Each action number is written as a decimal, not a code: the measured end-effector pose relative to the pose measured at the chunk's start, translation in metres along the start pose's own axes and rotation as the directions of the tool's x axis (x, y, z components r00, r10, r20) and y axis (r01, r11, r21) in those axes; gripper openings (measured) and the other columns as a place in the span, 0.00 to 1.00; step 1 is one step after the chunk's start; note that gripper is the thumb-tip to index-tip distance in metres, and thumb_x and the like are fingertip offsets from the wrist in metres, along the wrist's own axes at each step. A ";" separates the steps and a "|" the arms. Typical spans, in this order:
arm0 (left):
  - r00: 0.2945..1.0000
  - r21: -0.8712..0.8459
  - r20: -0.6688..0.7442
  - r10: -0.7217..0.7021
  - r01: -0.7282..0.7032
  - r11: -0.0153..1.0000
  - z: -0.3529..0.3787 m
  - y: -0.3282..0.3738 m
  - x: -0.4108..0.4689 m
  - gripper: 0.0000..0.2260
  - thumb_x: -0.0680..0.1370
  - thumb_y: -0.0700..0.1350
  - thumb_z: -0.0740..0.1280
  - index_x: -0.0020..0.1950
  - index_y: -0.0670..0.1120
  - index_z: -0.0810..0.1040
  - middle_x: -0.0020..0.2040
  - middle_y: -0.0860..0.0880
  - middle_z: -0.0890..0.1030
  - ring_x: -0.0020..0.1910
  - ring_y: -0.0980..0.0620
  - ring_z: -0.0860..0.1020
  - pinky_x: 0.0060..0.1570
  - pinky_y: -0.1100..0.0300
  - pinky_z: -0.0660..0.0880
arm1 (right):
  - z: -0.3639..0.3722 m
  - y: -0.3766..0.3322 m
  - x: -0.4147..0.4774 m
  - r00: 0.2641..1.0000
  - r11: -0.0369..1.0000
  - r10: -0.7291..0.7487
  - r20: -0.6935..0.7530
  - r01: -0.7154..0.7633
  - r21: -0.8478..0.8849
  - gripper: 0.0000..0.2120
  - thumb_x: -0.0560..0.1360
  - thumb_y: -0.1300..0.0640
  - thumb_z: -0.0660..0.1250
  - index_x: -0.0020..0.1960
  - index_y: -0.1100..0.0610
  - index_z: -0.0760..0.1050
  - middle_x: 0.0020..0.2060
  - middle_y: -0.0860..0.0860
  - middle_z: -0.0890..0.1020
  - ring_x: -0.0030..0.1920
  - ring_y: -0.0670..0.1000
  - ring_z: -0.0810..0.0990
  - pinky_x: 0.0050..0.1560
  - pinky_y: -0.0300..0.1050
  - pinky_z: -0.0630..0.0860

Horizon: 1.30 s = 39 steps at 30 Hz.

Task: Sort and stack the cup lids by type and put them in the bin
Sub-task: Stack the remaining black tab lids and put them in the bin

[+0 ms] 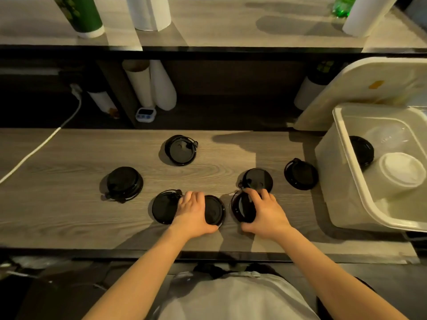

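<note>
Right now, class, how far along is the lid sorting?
Done: white lids and one black lid already sit in the bin. In hand: the left hand rests on two black lids, the right hand lifts another. Left: four more black lids lie loose on the counter.

Glossy black plastic lids (181, 150), matt wood-grain counter (69, 204), translucent plastic bin (346, 181).

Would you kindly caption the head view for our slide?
Both hands, left and right, grasp black lids on the counter beside the bin.
</note>
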<state>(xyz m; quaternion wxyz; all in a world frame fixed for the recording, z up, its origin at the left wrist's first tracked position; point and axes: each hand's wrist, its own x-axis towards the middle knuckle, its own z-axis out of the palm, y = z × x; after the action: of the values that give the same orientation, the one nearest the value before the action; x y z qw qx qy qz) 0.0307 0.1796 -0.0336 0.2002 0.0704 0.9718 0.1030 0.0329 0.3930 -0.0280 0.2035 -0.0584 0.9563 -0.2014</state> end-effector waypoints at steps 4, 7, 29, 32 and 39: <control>0.994 -0.366 0.036 -0.099 0.106 0.924 -0.008 0.012 0.011 0.42 0.65 0.56 0.76 0.70 0.46 0.55 0.68 0.45 0.62 0.65 0.44 0.67 0.63 0.52 0.68 | -0.012 -0.009 0.002 0.993 0.970 0.027 -0.114 0.001 0.243 0.41 0.62 0.47 0.73 0.70 0.45 0.58 0.63 0.50 0.67 0.65 0.55 0.66 0.59 0.48 0.72; 0.981 -0.495 0.087 -0.176 0.196 0.846 -0.008 0.016 0.022 0.45 0.62 0.55 0.78 0.70 0.46 0.57 0.68 0.44 0.63 0.66 0.44 0.67 0.64 0.52 0.69 | -0.016 -0.021 0.006 0.982 0.929 0.020 -0.186 0.050 0.366 0.42 0.62 0.50 0.75 0.71 0.47 0.59 0.63 0.51 0.67 0.64 0.53 0.68 0.57 0.42 0.69; 0.876 -0.773 0.476 -0.083 0.371 -0.515 -0.003 0.009 0.000 0.14 0.79 0.47 0.53 0.50 0.45 0.78 0.45 0.45 0.81 0.45 0.48 0.77 0.39 0.57 0.70 | 0.022 -0.063 0.015 0.982 0.945 -0.180 -0.061 0.190 0.266 0.49 0.57 0.45 0.70 0.75 0.51 0.56 0.66 0.52 0.65 0.67 0.54 0.64 0.67 0.47 0.65; 0.893 -0.797 0.448 -0.053 0.371 -0.477 -0.002 0.006 -0.004 0.11 0.78 0.45 0.57 0.54 0.46 0.77 0.46 0.46 0.82 0.46 0.49 0.78 0.40 0.57 0.72 | 0.025 -0.063 0.015 0.980 0.940 -0.190 -0.063 0.200 0.275 0.49 0.58 0.46 0.70 0.75 0.51 0.56 0.68 0.53 0.65 0.68 0.56 0.64 0.68 0.49 0.65; 0.910 -0.838 0.392 -0.131 0.295 -0.460 -0.008 -0.013 -0.008 0.14 0.76 0.32 0.61 0.60 0.43 0.72 0.50 0.41 0.80 0.50 0.45 0.78 0.47 0.50 0.75 | 0.022 -0.065 0.022 0.964 0.928 -0.264 0.024 0.247 0.281 0.52 0.63 0.49 0.78 0.76 0.46 0.49 0.73 0.49 0.61 0.72 0.50 0.61 0.70 0.43 0.63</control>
<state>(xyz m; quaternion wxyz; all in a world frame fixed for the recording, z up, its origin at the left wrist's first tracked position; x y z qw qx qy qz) 0.0339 0.1638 -0.0268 0.2311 -0.3245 0.4221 0.8144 0.0237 0.3216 -0.0286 0.2111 -0.1596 0.8966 -0.3552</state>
